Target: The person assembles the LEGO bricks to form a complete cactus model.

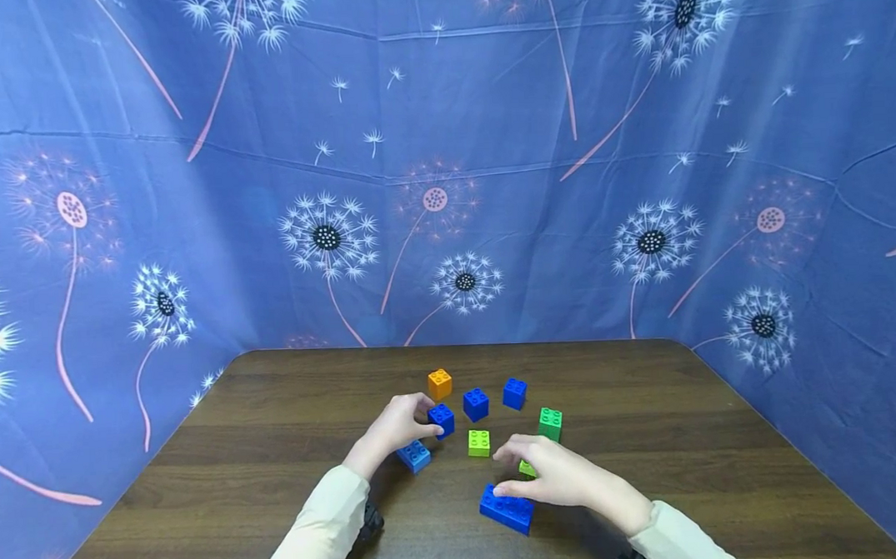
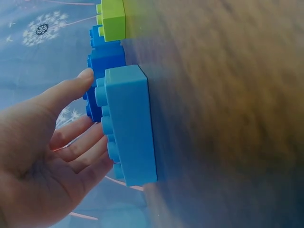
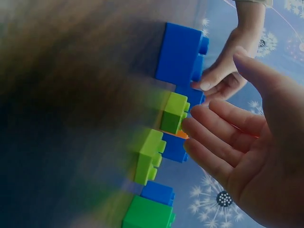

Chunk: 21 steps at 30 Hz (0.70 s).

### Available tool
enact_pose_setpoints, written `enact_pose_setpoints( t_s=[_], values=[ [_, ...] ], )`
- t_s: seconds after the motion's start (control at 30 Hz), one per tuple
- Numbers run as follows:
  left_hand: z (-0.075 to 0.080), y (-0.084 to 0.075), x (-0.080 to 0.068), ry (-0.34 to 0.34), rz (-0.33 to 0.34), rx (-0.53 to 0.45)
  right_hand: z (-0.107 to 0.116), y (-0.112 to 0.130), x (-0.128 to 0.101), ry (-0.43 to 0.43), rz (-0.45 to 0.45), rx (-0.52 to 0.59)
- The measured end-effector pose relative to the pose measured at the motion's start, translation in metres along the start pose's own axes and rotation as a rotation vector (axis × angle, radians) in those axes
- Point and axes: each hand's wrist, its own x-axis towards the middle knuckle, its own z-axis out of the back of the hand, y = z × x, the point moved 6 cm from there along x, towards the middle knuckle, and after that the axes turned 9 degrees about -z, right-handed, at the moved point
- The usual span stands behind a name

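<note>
**Bricks still loose, two hands just starting in**

Nearest the camera in the head view lies the long dark-blue brick (image 1: 506,509), flat on the wooden surface (image 1: 725,434), studs up. Its long axis runs from near-right to far-left, slightly skewed to the surface's front edge. The right hand (image 1: 557,475) hovers over its far end, fingers relaxed and slightly spread; the thumb seems to touch the brick's top, but the grip is not closed round anything. The right wrist view agrees: an open palm, fingers straight.

Just left of that long brick, the left hand (image 1: 394,428) pinches a small dark-blue brick (image 1: 441,418) between thumb and fingertips. That brick sits upright, studs up; whether it is lifted clear of the surface I cannot tell. A light-blue brick (image 1: 414,456) lies just beneath the left wrist, its long axis angled toward the long dark-blue brick.

Beyond the long brick, outward: a lime brick (image 1: 479,442), a green brick (image 1: 549,423), two more blue bricks (image 1: 476,403) and (image 1: 515,393), and farthest, an orange brick (image 1: 440,383).

By my judgement nothing is joined yet: every brick stands separate, so all the assembling or sorting is left.
</note>
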Motion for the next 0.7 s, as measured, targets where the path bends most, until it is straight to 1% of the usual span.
enact_pose_setpoints(
  t_s=[0.17, 0.33, 0.53, 0.57, 0.7],
  values=[
    [-0.002, 0.002, 0.002, 0.013, -0.001, 0.003, -0.009, 0.002, 0.0, 0.062, 0.029, 0.042],
    [-0.002, 0.007, 0.002, 0.024, 0.02, 0.015, -0.015, 0.004, 0.0, 0.112, 0.032, 0.051],
    [-0.003, 0.011, 0.001, 0.027, 0.017, -0.005, -0.017, 0.002, -0.001, 0.126, 0.02, 0.011],
    [-0.003, 0.011, 0.001, 0.028, 0.009, -0.005, -0.017, 0.002, -0.002, 0.127, 0.018, 0.009],
    [-0.002, 0.012, -0.001, 0.041, 0.021, -0.019, -0.016, 0.002, -0.003, 0.124, 0.042, 0.024]
  ],
)
